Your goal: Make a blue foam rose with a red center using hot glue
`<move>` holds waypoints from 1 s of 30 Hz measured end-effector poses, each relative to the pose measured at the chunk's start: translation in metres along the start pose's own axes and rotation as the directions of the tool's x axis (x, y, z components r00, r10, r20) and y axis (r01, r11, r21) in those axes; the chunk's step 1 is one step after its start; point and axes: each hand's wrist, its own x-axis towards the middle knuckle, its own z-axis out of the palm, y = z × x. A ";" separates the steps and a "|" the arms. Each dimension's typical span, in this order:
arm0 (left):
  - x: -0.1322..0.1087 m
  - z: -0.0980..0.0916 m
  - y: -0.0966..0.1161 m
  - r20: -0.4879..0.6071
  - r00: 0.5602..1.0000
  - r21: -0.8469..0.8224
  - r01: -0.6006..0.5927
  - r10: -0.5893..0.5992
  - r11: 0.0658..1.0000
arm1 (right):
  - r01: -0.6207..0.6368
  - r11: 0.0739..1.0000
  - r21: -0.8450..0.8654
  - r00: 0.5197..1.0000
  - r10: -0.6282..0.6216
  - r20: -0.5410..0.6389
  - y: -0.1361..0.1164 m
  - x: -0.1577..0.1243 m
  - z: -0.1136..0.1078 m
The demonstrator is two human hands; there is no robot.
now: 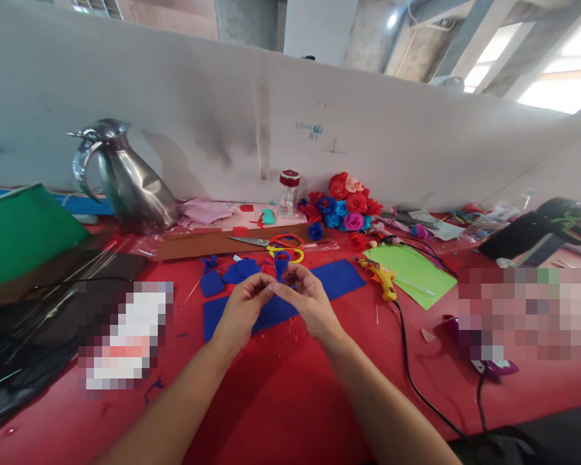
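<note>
Over the middle of the red table, my left hand (249, 298) and my right hand (306, 298) meet at the fingertips. Both are closed in a pinch around the base of a small rolled blue flower (281, 259), whose curled top sticks up above the fingers. Its lower end is hidden by the fingers. Under the hands lies a long blue sheet (339, 278). Cut blue petals (212, 283) rest just left of it. Beyond the flower, scissors (286, 253) with yellow and red handles lie with their blades pointing left.
A yellow glue gun (383, 279) with a black cord lies on a lime-green sheet (416, 274) at right. Behind stand finished paper roses (354, 201), a red-lidded jar (289, 194) and a steel jug (130, 181). A brown strip (198, 244) lies in front of the jug.
</note>
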 end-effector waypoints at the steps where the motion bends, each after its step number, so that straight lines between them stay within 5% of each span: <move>1: 0.000 0.000 0.000 0.008 1.000 0.010 -0.005 0.005 1.000 | 0.016 0.999 -0.028 1.000 -0.016 0.001 0.000 0.000 0.000; 6: -0.002 0.003 -0.001 0.041 0.999 0.055 -0.017 0.015 0.998 | 0.101 0.982 -0.160 0.994 -0.105 -0.020 0.004 0.003 -0.004; 30: -0.004 0.002 -0.001 0.009 0.996 0.129 -0.089 0.089 0.988 | 0.300 0.935 -0.188 0.952 -0.305 0.004 0.001 0.003 -0.005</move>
